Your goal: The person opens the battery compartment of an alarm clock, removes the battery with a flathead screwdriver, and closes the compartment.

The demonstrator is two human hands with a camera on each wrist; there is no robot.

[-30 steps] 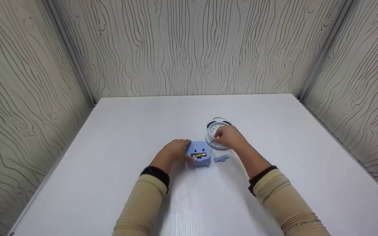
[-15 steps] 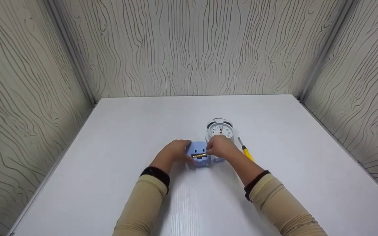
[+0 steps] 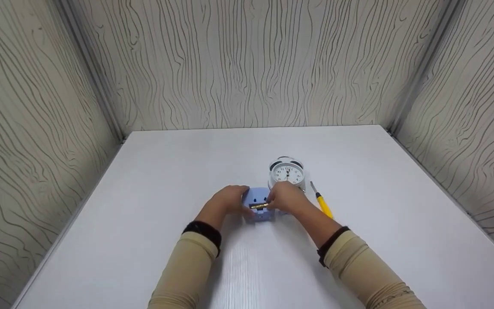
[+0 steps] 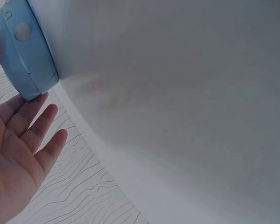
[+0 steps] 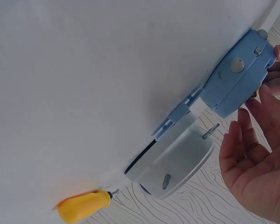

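A small light-blue clock (image 3: 253,194) lies on its face on the white table, with its back and open battery slot upward. My left hand (image 3: 230,199) grips its left side, thumb at the near edge and fingers at the far edge. A gold battery (image 3: 259,206) lies slightly tilted at the slot, its right end raised. The fingers of my right hand (image 3: 287,197) pinch that end. In the right wrist view the battery (image 5: 255,94) is mostly hidden by fingers. The loose blue battery cover (image 5: 178,113) lies on the table beside the clock.
A white twin-bell alarm clock (image 3: 287,171) lies face up just behind my right hand. To its right is a screwdriver (image 3: 324,207) with a yellow handle, its tip pointing away. Wood-grain panels (image 3: 247,64) stand around the table (image 3: 178,163).
My right hand has come left and nearer from the white alarm clock to the battery, uncovering the screwdriver. The battery's right end has risen. My left hand has stayed on the blue clock.
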